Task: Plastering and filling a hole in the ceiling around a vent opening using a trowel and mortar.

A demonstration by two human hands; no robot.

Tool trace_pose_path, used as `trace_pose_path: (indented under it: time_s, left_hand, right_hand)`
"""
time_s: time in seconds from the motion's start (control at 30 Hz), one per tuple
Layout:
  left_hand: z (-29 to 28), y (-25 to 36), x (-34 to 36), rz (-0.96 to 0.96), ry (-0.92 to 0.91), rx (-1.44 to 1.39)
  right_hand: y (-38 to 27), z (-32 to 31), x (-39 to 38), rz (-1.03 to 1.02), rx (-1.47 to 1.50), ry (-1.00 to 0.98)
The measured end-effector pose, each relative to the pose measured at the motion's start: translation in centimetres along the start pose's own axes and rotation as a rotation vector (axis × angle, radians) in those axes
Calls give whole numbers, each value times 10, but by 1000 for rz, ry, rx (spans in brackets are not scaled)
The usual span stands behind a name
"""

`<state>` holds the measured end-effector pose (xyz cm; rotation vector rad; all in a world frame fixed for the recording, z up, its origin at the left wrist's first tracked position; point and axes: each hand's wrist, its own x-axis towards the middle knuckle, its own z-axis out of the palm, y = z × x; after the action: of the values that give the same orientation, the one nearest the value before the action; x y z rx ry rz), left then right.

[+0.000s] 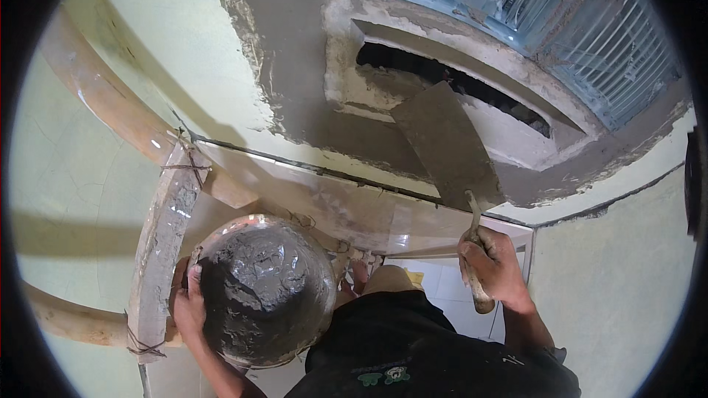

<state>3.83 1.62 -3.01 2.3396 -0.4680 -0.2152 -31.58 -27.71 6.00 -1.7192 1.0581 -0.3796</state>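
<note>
The left hand (189, 308) grips the rim of the mortar pan (267, 289); at three o'clock, right hand (495, 265) fingers clasp the trowel (450, 149).

One mortar-filled pan (265, 291), one trowel (450, 147), two hands, three wooden poles, one grille (590, 22)

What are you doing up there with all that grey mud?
A person is plastering a wall. The right hand grips the wooden handle of a trowel, whose flat blade is pressed against wet grey plaster beside a rough opening in the wall. The left hand holds the rim of a round metal pan full of grey mortar, resting by a wooden pole scaffold tied with wire. A blue metal grille sits above the opening.
</note>
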Motion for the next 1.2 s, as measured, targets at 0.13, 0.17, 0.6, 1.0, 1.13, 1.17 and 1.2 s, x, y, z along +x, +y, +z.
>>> trace_pose_path:
  time_s: [0.13,0.17,0.6,1.0,1.13,1.17,1.2]
  left_hand:
    - [0,0,3,9,-26,-48]
    - [0,0,3,8,-28,-47]
    - [-1,2,4,19,40,83]
    - [-8,44,-28,104,91,273]
    - [-10,37,-35,191,192,397]
    - [-11,36,-37,189,195,401]
    - [-12,36,-39,184,202,443]
  right_hand:
    - [5,-4,-5,21,-4,10]
    - [6,-4,-7,37,35,21]
    - [123,90,28,-368,431,-106]
    - [83,210,114,-561,918,-25]
    - [70,218,123,-534,879,11]
    - [69,221,126,-539,861,30]
    - [68,223,128,-545,841,47]
